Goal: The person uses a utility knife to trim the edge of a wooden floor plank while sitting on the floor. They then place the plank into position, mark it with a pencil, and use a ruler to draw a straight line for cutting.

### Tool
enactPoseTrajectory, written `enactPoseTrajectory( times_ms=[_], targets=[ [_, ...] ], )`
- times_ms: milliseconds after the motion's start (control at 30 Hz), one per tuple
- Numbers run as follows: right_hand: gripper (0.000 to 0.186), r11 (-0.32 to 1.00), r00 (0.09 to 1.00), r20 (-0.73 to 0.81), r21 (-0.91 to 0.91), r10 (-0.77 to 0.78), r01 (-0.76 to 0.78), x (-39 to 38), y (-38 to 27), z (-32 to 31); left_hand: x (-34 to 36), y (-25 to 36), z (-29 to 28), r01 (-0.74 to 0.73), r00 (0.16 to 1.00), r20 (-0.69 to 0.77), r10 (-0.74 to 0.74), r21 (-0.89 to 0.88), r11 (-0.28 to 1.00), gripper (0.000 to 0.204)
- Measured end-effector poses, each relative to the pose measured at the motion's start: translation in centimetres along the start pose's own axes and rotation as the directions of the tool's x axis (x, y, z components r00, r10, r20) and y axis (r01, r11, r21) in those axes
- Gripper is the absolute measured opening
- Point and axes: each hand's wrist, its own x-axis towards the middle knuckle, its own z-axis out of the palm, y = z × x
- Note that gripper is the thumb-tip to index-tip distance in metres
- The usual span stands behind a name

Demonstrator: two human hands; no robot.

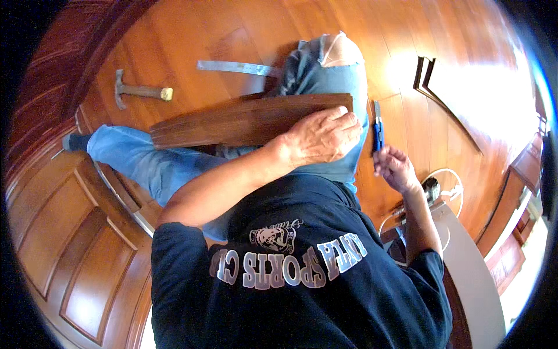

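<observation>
Black shirt [302, 302] filled six o'clock; left hand [325, 136] curled on plank [226, 121], grip unclear; right hand [396, 168], three o'clock, pinched knife [378, 132] — likely positioning, next needing steadiness.

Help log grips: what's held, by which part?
Left hand holds long brown wooden board by right end. Right hand: slim blue knife, handle end, grip unclear.

On a glossy wood floor [192, 35], I curl my left hand [324, 136] over one end of a dark brown board [226, 120] spanning my jeans [151, 168], my right hand [396, 168] at the handle of a blue utility knife [379, 132]; a hammer [141, 91] and metal ruler [235, 67] lie beyond.
</observation>
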Motion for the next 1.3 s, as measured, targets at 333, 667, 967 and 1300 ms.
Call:
enactPoseTrajectory(
  times_ms=[333, 667, 967, 1300],
  targets=[
    [0.003, 0.925, 0.947, 0.123, 0.283, -0.296, 0.252, 5.3, -2.1, 6.2, 0.0, 1.5, 0.8, 0.216, 0.976, 0.059, -0.208, -0.309, 0.926, 0.016],
    [0.020, 0.954, 0.984, 0.030, 0.250, -0.177, 0.164, 6.6, -1.0, 5.7, -6.5, 0.4, -1.5, 0.400, 0.896, -0.020, -0.445, -0.401, 0.824, 0.033],
    [0.038, 0.957, 0.960, -0.255, -0.288, -0.114, 0.037, 7.1, -4.7, 10.7, -10.7, -1.5, -2.8, 0.616, 0.778, 0.229, -0.585, -0.090, 0.783, 0.110],
    [0.040, 0.831, 0.940, -0.294, -0.556, -0.173, -0.021, 6.9, -5.4, 11.6, -11.5, -2.2, -0.5, 0.569, 0.822, 0.111, -0.559, -0.111, 0.815, 0.110]
  ],
)
